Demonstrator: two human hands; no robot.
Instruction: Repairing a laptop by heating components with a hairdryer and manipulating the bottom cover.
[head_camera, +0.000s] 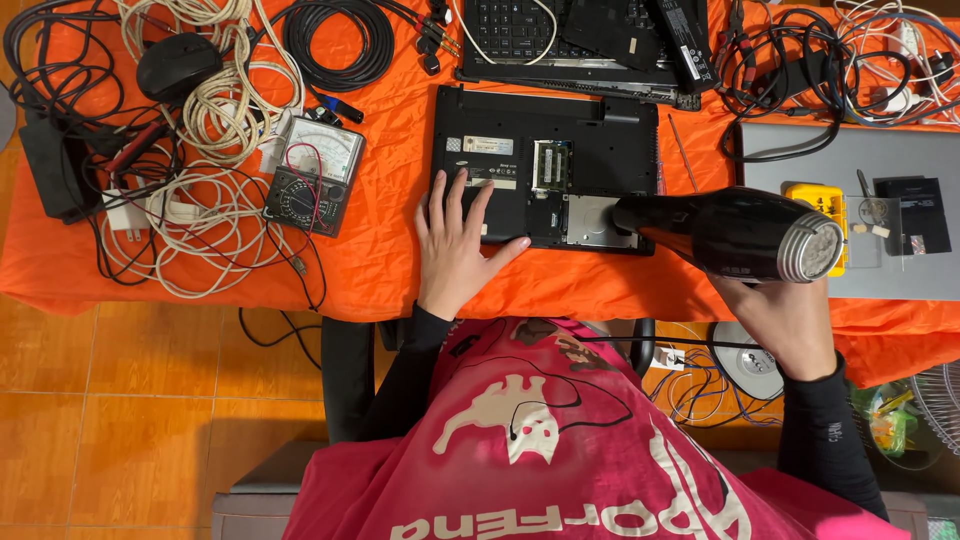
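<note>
A black laptop (545, 135) lies upside down on the orange cloth, its bottom panel off and the inner parts showing. My left hand (455, 245) rests flat on its near left corner, fingers spread, holding nothing. My right hand (785, 320) grips the handle of a black hair dryer (730, 232). The dryer's nozzle points left at the open bay near the laptop's front right edge, and its grey rear grille faces right.
A multimeter (315, 175) sits left of the laptop among white and black cable coils (225, 110) and a black mouse (178, 65). Another laptop's keyboard (560, 35) lies behind. A grey laptop lid (900, 270) at right carries a yellow case (815, 200) and small parts.
</note>
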